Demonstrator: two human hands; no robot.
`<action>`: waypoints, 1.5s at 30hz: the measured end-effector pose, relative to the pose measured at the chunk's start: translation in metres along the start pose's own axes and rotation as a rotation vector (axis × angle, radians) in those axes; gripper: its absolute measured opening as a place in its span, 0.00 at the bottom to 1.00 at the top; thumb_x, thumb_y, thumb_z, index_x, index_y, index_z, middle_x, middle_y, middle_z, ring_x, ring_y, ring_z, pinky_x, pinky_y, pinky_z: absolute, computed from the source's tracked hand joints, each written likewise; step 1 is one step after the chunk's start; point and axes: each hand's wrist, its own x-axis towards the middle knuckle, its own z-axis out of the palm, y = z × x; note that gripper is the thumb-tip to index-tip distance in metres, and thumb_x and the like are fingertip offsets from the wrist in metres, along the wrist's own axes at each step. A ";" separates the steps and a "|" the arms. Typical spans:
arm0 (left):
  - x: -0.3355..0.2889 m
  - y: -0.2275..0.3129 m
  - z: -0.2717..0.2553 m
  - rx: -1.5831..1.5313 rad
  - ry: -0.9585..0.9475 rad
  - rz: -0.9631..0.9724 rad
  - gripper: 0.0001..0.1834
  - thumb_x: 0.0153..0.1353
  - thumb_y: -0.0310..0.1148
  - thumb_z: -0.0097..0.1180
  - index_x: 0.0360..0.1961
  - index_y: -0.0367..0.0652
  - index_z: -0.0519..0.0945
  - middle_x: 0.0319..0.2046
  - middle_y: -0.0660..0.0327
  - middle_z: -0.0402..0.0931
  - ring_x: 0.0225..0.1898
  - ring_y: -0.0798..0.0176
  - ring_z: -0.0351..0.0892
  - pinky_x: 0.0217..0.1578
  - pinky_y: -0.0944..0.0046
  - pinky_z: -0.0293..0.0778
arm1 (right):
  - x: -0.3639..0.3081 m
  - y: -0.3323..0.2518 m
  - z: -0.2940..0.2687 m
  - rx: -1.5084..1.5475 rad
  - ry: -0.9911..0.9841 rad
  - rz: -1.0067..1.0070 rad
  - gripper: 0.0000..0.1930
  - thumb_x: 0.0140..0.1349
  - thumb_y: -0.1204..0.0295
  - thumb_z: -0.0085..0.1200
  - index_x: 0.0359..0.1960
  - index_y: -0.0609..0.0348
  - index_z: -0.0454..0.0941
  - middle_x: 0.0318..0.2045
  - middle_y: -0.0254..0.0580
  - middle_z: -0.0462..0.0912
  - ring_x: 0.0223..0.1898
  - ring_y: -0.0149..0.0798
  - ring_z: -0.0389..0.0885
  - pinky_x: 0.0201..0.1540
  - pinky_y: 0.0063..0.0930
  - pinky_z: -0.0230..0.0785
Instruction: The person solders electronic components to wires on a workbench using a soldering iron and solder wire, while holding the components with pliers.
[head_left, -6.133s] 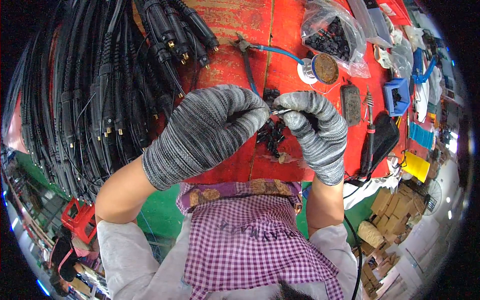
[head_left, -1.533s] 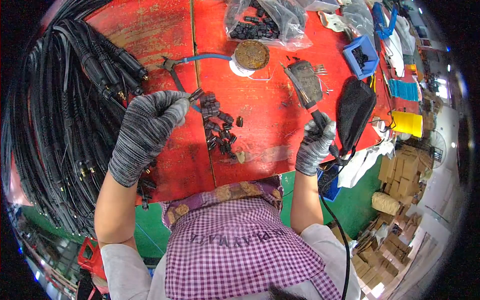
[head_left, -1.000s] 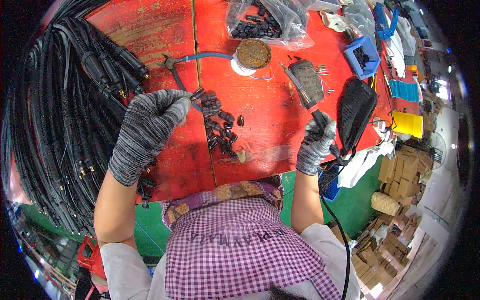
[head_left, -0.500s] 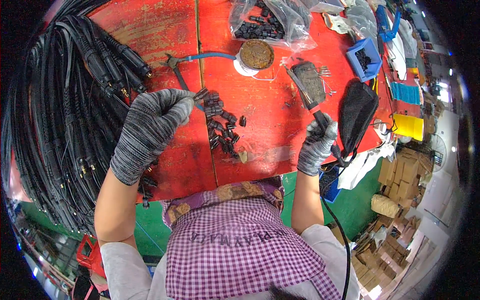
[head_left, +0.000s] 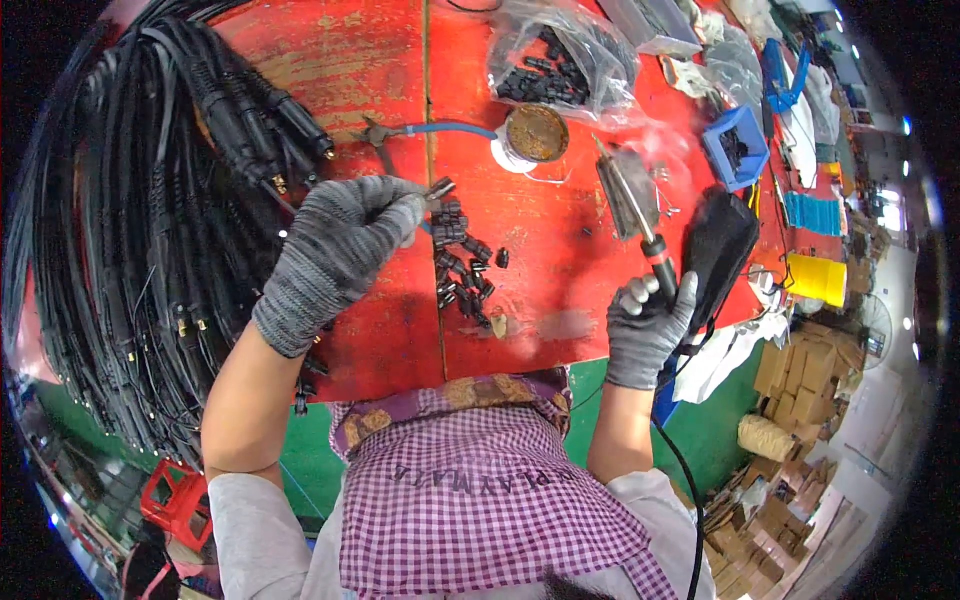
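Gripped in the fingertips of my gloved left hand [head_left: 345, 240] is a small dark cylindrical connector piece [head_left: 441, 187], just above a pile of similar black connector parts [head_left: 466, 262] on the red table. My right hand [head_left: 650, 320], also in a grey knit glove, holds a soldering iron [head_left: 654, 250] by its black and red handle. The thumb is stretched along one side and the fingers curl on the other. The iron's tip points away from me, beside a dark flat slab [head_left: 628, 195]. Faint smoke hangs near the slab.
A thick bundle of black cables [head_left: 120, 230] covers the left side. Pliers [head_left: 376, 135] with blue handles lie beside a round tin [head_left: 536, 134] of brown paste. Farther back are a bag of black parts [head_left: 560, 70] and a blue bin [head_left: 735, 150]. A black pouch [head_left: 718, 235] lies right.
The right hand's grip on the soldering iron has loosened, its thumb now extended and more of the handle showing. The left hand keeps the connector piece. The whole view has shifted slightly.
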 end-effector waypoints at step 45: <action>-0.001 0.010 -0.015 -0.217 0.025 0.032 0.12 0.56 0.35 0.46 0.34 0.38 0.77 0.17 0.68 0.71 0.22 0.76 0.67 0.26 0.73 0.66 | -0.061 0.057 0.048 -0.228 -0.087 -0.263 0.20 0.57 0.56 0.46 0.38 0.64 0.71 0.23 0.46 0.75 0.18 0.36 0.70 0.19 0.25 0.63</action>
